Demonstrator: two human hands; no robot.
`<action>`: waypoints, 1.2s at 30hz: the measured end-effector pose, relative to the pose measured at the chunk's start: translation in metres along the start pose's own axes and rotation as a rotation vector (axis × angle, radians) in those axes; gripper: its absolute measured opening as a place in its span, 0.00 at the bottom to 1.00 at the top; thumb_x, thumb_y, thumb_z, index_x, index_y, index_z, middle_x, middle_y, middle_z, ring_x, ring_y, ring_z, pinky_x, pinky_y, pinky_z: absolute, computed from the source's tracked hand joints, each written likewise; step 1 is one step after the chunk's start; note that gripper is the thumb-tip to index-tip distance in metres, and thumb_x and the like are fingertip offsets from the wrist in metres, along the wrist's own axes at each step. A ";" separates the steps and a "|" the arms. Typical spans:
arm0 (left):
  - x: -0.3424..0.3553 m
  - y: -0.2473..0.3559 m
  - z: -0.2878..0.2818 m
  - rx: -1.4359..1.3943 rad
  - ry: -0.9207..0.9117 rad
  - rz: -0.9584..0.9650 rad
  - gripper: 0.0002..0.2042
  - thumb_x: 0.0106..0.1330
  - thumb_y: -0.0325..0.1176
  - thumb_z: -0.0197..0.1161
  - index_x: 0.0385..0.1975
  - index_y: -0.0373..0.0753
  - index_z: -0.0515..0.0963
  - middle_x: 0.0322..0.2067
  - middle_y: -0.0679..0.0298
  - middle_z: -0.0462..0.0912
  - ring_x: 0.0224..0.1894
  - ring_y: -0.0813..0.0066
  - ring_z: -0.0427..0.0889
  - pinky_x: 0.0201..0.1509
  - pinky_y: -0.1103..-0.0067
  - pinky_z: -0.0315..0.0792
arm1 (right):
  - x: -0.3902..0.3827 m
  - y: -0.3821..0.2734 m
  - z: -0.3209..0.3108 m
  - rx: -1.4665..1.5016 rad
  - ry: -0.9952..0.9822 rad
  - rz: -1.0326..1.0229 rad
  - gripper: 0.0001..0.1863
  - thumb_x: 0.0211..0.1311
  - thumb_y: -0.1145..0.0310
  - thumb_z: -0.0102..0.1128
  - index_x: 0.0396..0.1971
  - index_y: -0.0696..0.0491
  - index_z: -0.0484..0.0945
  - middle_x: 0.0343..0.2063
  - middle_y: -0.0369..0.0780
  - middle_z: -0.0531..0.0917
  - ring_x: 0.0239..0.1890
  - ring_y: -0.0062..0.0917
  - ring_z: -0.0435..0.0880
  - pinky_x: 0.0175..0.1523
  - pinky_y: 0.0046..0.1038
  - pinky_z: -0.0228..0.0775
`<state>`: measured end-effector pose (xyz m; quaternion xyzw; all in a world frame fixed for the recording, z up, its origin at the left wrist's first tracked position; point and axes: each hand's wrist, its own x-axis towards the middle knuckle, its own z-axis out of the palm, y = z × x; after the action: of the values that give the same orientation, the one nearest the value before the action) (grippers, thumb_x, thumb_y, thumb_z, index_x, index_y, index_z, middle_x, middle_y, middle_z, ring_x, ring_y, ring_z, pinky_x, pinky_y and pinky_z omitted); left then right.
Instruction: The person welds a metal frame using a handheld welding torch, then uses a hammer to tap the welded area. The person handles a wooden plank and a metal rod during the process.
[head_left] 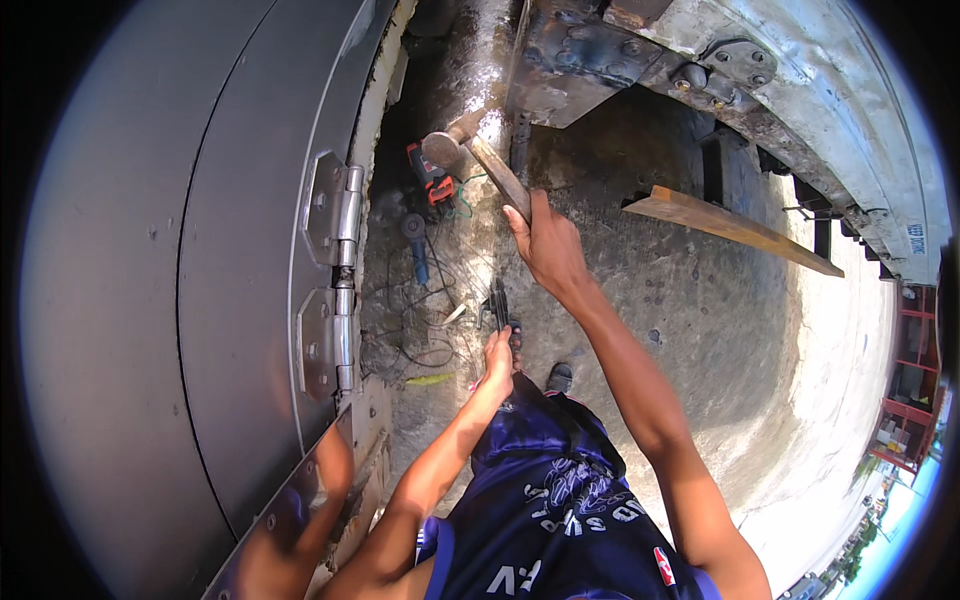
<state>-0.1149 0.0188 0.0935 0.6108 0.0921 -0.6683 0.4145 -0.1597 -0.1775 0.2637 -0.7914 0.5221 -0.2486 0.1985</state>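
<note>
My right hand is closed round the wooden handle of a hammer. The hammer is raised, and its rusty head points up and left, near the hinged metal door. Lower down, in front of my body, my left hand grips a dark, plier-like tool whose narrow end points away from me. My fingers and the shadow hide part of that tool, so its exact kind is unclear. The tool and the hammer are apart.
At left stands a grey metal door with shiny hinges. On the concrete floor lie an angle grinder, a red and black machine and tangled cables. A rusty steel beam juts out below a vehicle body at right.
</note>
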 end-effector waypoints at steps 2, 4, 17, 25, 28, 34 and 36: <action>0.002 -0.001 0.000 -0.002 -0.002 0.001 0.10 0.76 0.46 0.57 0.40 0.48 0.77 0.29 0.72 0.74 0.21 0.81 0.69 0.21 0.81 0.62 | 0.008 0.004 0.002 0.025 -0.024 0.103 0.22 0.78 0.54 0.54 0.47 0.61 0.69 0.20 0.61 0.79 0.27 0.62 0.81 0.29 0.55 0.69; 0.004 0.000 0.001 -0.006 -0.009 -0.002 0.10 0.76 0.45 0.58 0.40 0.48 0.76 0.29 0.72 0.75 0.22 0.81 0.69 0.22 0.81 0.62 | 0.008 0.007 0.001 0.056 -0.050 0.129 0.22 0.78 0.54 0.54 0.46 0.61 0.69 0.21 0.61 0.79 0.28 0.63 0.80 0.28 0.55 0.69; -0.001 0.003 0.002 -0.027 -0.022 -0.007 0.10 0.76 0.45 0.58 0.41 0.47 0.77 0.29 0.72 0.74 0.21 0.81 0.69 0.21 0.82 0.61 | 0.003 0.006 0.000 0.091 -0.044 0.120 0.23 0.78 0.53 0.54 0.46 0.62 0.68 0.21 0.61 0.79 0.29 0.63 0.80 0.31 0.56 0.69; 0.001 0.000 -0.001 -0.021 -0.019 -0.003 0.10 0.76 0.46 0.57 0.42 0.48 0.77 0.29 0.72 0.75 0.21 0.82 0.69 0.21 0.82 0.61 | 0.010 -0.003 -0.019 0.043 -0.068 0.046 0.24 0.78 0.52 0.54 0.43 0.63 0.70 0.20 0.60 0.79 0.28 0.62 0.81 0.30 0.54 0.69; 0.001 0.000 0.003 0.020 -0.024 -0.016 0.10 0.76 0.46 0.57 0.43 0.48 0.77 0.29 0.73 0.75 0.21 0.82 0.69 0.21 0.82 0.61 | 0.013 0.005 -0.019 0.094 -0.071 0.122 0.23 0.77 0.52 0.54 0.43 0.63 0.70 0.20 0.60 0.79 0.27 0.62 0.80 0.30 0.54 0.69; 0.003 -0.002 0.003 0.004 -0.011 -0.018 0.10 0.76 0.46 0.56 0.43 0.48 0.77 0.30 0.73 0.75 0.21 0.82 0.69 0.21 0.82 0.61 | 0.007 -0.012 -0.030 0.145 -0.066 0.064 0.22 0.77 0.54 0.56 0.46 0.62 0.70 0.21 0.59 0.79 0.29 0.62 0.81 0.32 0.51 0.70; 0.006 -0.004 0.002 -0.012 -0.027 -0.015 0.10 0.76 0.46 0.56 0.42 0.48 0.77 0.30 0.72 0.75 0.21 0.82 0.69 0.21 0.82 0.61 | 0.009 -0.026 -0.044 0.162 -0.015 0.043 0.20 0.77 0.56 0.57 0.47 0.61 0.70 0.21 0.58 0.80 0.30 0.61 0.81 0.32 0.50 0.70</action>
<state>-0.1184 0.0169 0.0871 0.5986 0.0954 -0.6789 0.4143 -0.1646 -0.1786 0.3154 -0.7633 0.5156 -0.2796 0.2709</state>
